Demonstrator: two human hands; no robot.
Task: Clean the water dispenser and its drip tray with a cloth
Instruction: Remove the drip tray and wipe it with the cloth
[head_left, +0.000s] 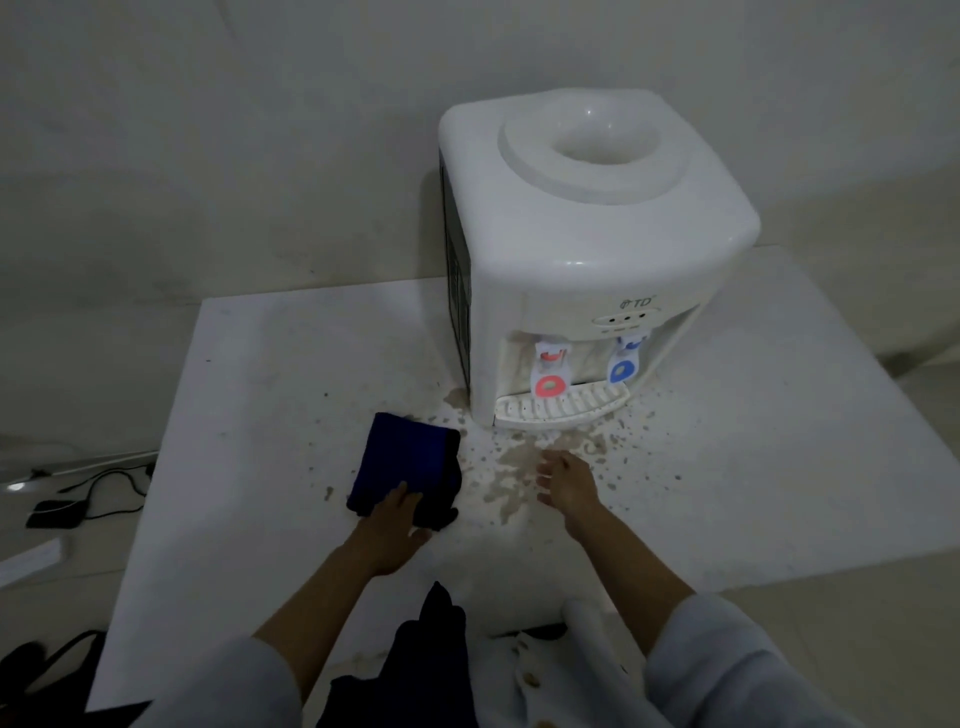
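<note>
White surface (291, 374) carries brown splatter before the water dispenser (587, 249) and its drip tray (558, 408). Dragging the blue cloth (402, 462), apparently pressed under the left hand (389, 530), may smear it; right hand (566, 480) hovers, fingers relaxed.

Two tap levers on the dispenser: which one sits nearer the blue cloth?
The red tap lever, on the left of the dispenser's front as seen here. The blue tap lever is further right, away from the blue cloth under the left hand.
</note>
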